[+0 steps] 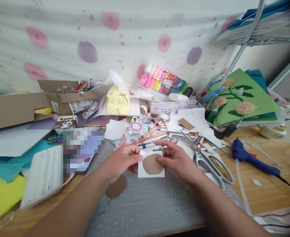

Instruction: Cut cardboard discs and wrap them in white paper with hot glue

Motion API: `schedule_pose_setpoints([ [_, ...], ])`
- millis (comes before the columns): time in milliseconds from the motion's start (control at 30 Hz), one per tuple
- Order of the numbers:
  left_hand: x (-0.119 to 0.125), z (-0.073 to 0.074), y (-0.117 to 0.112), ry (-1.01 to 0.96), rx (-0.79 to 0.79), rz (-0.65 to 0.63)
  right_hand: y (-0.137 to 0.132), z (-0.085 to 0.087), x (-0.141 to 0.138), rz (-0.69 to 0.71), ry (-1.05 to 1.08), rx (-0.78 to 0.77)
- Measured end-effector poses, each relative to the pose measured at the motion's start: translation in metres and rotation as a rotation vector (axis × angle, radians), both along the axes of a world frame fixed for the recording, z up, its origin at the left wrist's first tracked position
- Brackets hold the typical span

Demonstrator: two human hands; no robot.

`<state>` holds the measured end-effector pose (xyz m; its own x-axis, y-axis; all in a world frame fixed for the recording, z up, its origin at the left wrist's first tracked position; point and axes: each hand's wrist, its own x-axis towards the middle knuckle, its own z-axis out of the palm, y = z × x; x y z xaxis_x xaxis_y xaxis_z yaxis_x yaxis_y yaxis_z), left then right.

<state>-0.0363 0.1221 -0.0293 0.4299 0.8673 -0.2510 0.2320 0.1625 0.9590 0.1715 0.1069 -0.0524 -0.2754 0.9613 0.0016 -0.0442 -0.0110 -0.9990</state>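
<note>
A round brown cardboard disc (152, 164) lies against a small square of white paper (142, 174), held up over the grey cutting mat (145, 207). My left hand (121, 161) pinches the paper's left edge between thumb and fingers. On the other side, my right hand (177, 159) grips the disc and paper together, its thumb on the disc's right edge. A second cardboard disc (117, 186) rests on the mat, partly under my left wrist. Behind my hands lie several markers (151, 144) and flower-shaped paper cutouts (135, 127).
Large scissors (205, 157) lie open right of my right hand. Farther right is a blue glue gun (251, 158) with its cord. On the left are a phone (85, 166), a white device (43, 176) and coloured sheets (1, 194). A cardboard box (71, 100) and clay pack (164, 80) stand behind.
</note>
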Motion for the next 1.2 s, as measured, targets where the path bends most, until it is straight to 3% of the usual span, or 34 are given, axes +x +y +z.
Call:
schedule_pose_setpoints([
  [100, 0.001, 0.001, 0.001, 0.263, 0.131, -0.080, -0.006, -0.003, 0.006, 0.055, -0.068, -0.029],
  [200, -0.004, 0.007, 0.002, 0.399, 0.224, -0.109, -0.019, -0.003, 0.010, 0.092, -0.200, -0.053],
  [400, -0.047, 0.021, -0.017, 0.666, 0.382, -0.093, -0.044, 0.007, 0.012, 0.049, -0.794, 0.206],
  [500, -0.065, 0.015, -0.036, 0.913, 0.467, -0.135, -0.047, 0.006, 0.013, 0.050, -0.896, 0.338],
  [567, -0.070, 0.007, -0.045, 0.969, 0.506, -0.125, -0.049, 0.003, 0.013, 0.055, -0.902, 0.386],
  [700, -0.066, -0.001, -0.057, 0.973, 0.529, -0.079, -0.053, 0.001, 0.017, 0.026, -0.907, 0.414],
  [833, -0.061, 0.006, -0.066, 0.964, 0.477, -0.018, -0.062, 0.008, 0.026, -0.036, -0.883, 0.422],
  [933, -0.057, 0.018, -0.069, 0.766, 0.411, -0.023, -0.066, 0.018, 0.029, -0.011, -0.637, 0.326],
  [1033, -0.045, 0.034, -0.064, 0.420, 0.437, -0.027, -0.060, 0.029, 0.018, -0.024, -0.296, 0.162],
  [1100, -0.031, 0.043, -0.056, 0.269, 0.479, -0.025, -0.049, 0.037, 0.006, -0.062, -0.215, 0.151],
  [1200, -0.007, 0.050, -0.040, 0.328, 0.570, 0.037, -0.027, 0.052, -0.011, -0.050, -0.158, 0.182],
])
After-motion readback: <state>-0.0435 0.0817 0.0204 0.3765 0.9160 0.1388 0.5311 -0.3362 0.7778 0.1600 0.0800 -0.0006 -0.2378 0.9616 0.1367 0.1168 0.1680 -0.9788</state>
